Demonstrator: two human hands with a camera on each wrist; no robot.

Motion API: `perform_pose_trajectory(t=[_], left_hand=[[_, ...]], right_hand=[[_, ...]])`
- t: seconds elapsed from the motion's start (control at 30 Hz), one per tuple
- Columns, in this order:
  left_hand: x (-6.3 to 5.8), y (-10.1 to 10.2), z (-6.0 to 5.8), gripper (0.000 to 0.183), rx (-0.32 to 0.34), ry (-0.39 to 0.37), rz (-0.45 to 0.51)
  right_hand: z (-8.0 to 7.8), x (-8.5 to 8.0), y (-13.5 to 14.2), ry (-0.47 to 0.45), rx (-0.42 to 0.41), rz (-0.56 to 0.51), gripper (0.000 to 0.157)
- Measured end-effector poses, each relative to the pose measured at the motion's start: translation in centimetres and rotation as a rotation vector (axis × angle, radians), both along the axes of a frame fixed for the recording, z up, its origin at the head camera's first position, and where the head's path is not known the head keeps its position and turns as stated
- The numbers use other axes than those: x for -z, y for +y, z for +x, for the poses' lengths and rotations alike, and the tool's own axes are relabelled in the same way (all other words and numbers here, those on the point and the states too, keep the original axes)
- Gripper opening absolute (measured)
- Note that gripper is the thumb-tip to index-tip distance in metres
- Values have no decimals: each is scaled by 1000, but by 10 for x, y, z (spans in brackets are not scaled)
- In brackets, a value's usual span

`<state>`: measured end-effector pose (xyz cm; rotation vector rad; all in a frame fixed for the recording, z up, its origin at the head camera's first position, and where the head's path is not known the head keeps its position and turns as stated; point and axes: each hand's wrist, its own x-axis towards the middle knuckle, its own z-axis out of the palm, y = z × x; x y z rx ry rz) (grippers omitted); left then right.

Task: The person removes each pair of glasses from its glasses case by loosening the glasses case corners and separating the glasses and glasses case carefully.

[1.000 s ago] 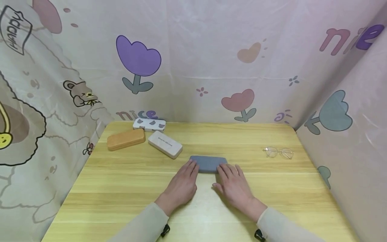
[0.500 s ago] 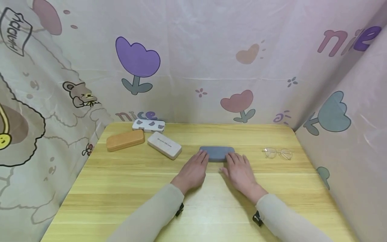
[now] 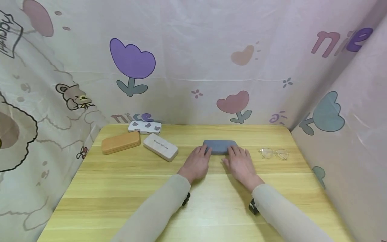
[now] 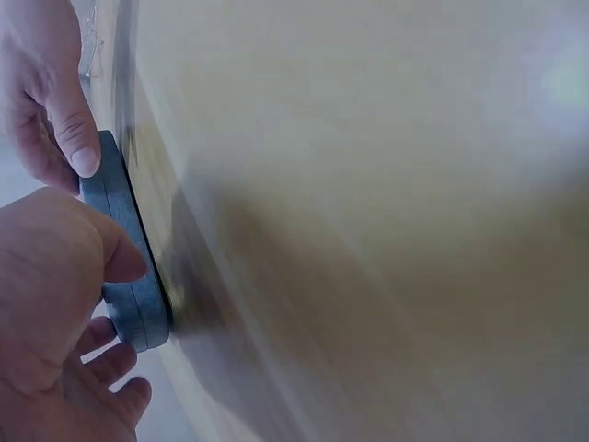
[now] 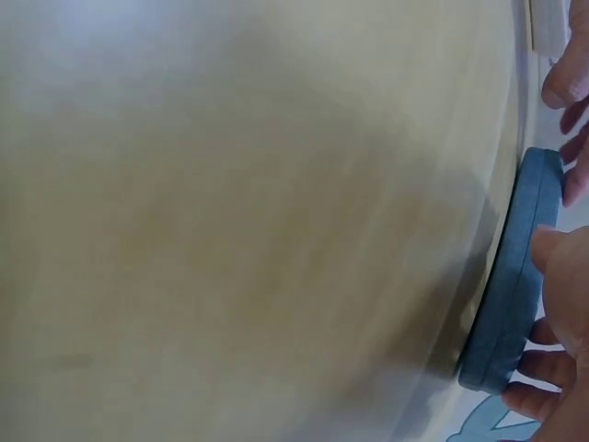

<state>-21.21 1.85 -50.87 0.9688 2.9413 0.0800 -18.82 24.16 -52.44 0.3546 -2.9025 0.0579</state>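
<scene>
A blue glasses case [image 3: 220, 147] lies lengthwise on the table, toward its far side. My left hand [image 3: 198, 162] is at its left end, fingers slightly spread and touching the case. The fingers of my right hand [image 3: 241, 165] rest on the right end of the case, its thumb a little apart from the front edge. In the left wrist view the left thumb [image 4: 124, 258] overlaps the case's seamed side [image 4: 124, 216]. From the right wrist, the right thumb [image 5: 545, 241] covers part of the case [image 5: 515, 276], and the left thumb [image 5: 557, 90] stands off its end.
Left on the table lie a tan glasses case [image 3: 121, 142], a white lettered case [image 3: 161, 147] and a white case with grey patches [image 3: 145, 127]. Thin-framed glasses [image 3: 274, 153] lie at the right. Printed curtains [image 3: 181, 50] enclose the table's [image 3: 205, 215] back and sides.
The blue glasses case has slid away from me and to the right, with both hands on it. The left hand's fingers have spread a little. Other cases and the glasses stay put.
</scene>
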Motion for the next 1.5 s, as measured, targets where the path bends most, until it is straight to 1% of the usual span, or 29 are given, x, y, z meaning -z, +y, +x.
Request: perform_pose_trajectory(t=[0.13, 0.2, 0.3, 0.43, 0.5, 0.73, 0.87, 0.97, 1.1, 1.23, 1.37, 1.5], left_hand=[[1, 6, -7, 61, 21, -16, -8], [1, 9, -9, 62, 22, -38, -12], [-1, 14, -11, 61, 23, -56, -24], [-3, 19, -13, 60, 18, -65, -38], [-3, 20, -15, 59, 11, -80, -34], [-6, 20, -19, 59, 3, -141, -11], [-4, 15, -20, 60, -15, -156, 8], [-5, 10, -20, 60, -34, -153, 15], [-7, -1, -19, 62, -61, -144, 30], [-9, -16, -17, 63, -96, -123, 81], [-13, -40, -15, 61, -138, -95, 158], [-18, -75, -14, 61, -192, -67, 210]], right_hand=[[-7, -2, -1, -48, 45, -29, 72], [-9, -3, -3, -74, 52, -44, 72], [-12, -3, -6, -89, 32, -44, 71], [-17, -1, -8, -76, 6, -32, 70], [-21, 0, -7, -75, 8, -23, 71], [-33, -1, 0, -166, 66, -53, 74], [-40, -1, 4, -174, 81, -64, 75], [-44, -1, 9, -179, 92, -70, 75], [-49, -2, 13, -214, 100, -78, 77], [-52, -3, 16, -229, 103, -85, 77], [-54, -5, 17, -226, 109, -86, 76], [-56, -6, 16, -231, 107, -83, 74]])
